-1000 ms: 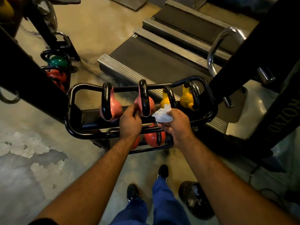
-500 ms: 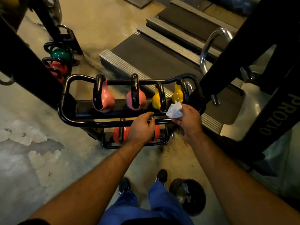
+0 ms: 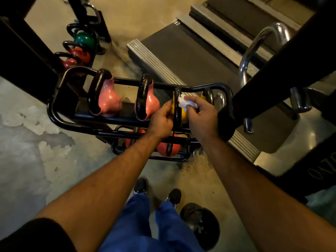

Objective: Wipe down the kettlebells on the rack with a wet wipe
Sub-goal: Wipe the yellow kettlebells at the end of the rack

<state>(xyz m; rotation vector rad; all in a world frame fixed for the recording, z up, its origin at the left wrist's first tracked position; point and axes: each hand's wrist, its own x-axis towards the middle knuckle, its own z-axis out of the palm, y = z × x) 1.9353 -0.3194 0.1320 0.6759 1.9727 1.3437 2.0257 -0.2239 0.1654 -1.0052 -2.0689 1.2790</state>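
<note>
A black tube rack (image 3: 54, 113) holds two pink kettlebells (image 3: 109, 99) (image 3: 151, 104) and two yellow ones on its top shelf, with red ones (image 3: 168, 149) below. My right hand (image 3: 201, 115) pinches a crumpled white wet wipe (image 3: 186, 103) against the black handle of the nearer yellow kettlebell (image 3: 182, 115). My left hand (image 3: 161, 120) rests against that kettlebell's left side, fingers curled toward it; I cannot tell whether it grips. The second yellow kettlebell (image 3: 203, 95) is mostly hidden behind my right hand.
A treadmill deck (image 3: 190, 57) lies behind the rack. A black machine frame (image 3: 283, 57) rises on the right, another black post (image 3: 23, 57) on the left. More kettlebells, green (image 3: 84, 39) and red, stand on the floor at back left. A dark bin (image 3: 201, 224) sits by my feet.
Both hands moved up from the rack's front rail to the nearer yellow kettlebell. The wipe now touches its handle, and the left hand has left the rail.
</note>
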